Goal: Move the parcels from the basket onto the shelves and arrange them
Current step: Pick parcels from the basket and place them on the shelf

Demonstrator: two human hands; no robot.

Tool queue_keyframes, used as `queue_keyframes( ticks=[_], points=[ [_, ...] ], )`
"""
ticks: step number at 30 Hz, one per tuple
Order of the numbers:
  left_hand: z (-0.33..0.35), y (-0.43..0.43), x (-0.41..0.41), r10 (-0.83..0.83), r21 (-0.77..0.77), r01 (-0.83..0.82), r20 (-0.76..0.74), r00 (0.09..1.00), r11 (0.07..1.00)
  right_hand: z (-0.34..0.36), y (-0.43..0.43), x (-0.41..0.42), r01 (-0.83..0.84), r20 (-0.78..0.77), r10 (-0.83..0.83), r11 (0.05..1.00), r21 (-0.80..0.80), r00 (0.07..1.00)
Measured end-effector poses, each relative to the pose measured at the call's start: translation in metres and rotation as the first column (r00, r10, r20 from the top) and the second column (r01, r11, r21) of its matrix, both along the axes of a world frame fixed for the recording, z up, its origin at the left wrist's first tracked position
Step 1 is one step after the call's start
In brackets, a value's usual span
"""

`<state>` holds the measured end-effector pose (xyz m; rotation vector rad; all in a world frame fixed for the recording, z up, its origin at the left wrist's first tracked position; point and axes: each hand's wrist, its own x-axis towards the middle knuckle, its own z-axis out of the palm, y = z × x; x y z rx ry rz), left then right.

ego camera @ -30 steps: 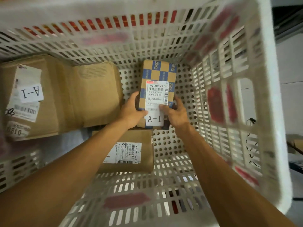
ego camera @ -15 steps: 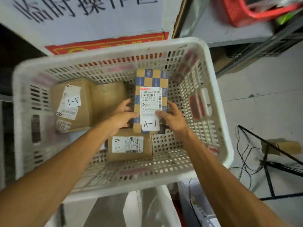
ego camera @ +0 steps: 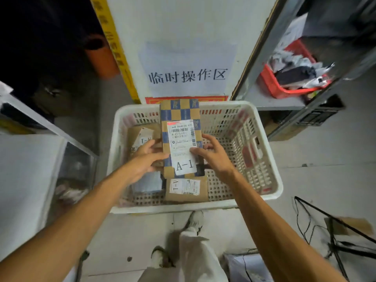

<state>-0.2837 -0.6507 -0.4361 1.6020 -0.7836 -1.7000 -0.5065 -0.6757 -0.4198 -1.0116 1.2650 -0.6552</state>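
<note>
A blue-and-tan checkered parcel (ego camera: 180, 112) with a white label marked A-1 is lifted above the white slotted basket (ego camera: 262, 198). My left hand (ego camera: 146, 157) grips its left edge and my right hand (ego camera: 211, 153) grips its right edge. Inside the basket lie a small brown box (ego camera: 186, 189) with an A-1 label at the front, a larger brown box (ego camera: 140, 135) at the back left, partly hidden by my left hand, and a grey soft packet (ego camera: 146, 183) under my left wrist.
A grey metal shelf (ego camera: 274, 100) with a red bin (ego camera: 284, 86) of bagged items stands at the right. A white shelf unit (ego camera: 30, 159) is at the left. A white sign (ego camera: 187, 76) hangs behind the basket. Black cables and a stand (ego camera: 333, 239) lie on the floor at right.
Both hands have raised the checkered parcel up out of the basket, and my head has pulled back, so the basket looks smaller and the shelves have come into view.
</note>
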Motion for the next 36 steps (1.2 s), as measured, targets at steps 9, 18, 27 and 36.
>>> queue_keyframes(
  ticks=[9,18,27,36],
  points=[
    [0.144,0.101,0.132,0.294,-0.343,-0.249,0.085,0.952,0.906,0.126,0.032,0.153,-0.285,0.022,0.312,0.891,-0.354,0.95],
    [0.27,0.233,0.229,0.627,-0.617,-0.441,0.109,0.772,0.651,0.236,0.078,0.319,-0.482,0.095,0.661,0.631,-0.607,0.745],
    [0.349,0.346,0.237,0.866,-0.772,-0.484,0.164,0.473,0.411,0.318,0.15,0.41,-0.599,0.131,0.904,0.372,-0.71,0.406],
    [0.371,0.448,0.193,0.972,-0.786,-0.581,0.229,0.045,0.212,0.331,0.255,0.444,-0.637,0.112,0.985,0.173,-0.751,0.135]
  ],
)
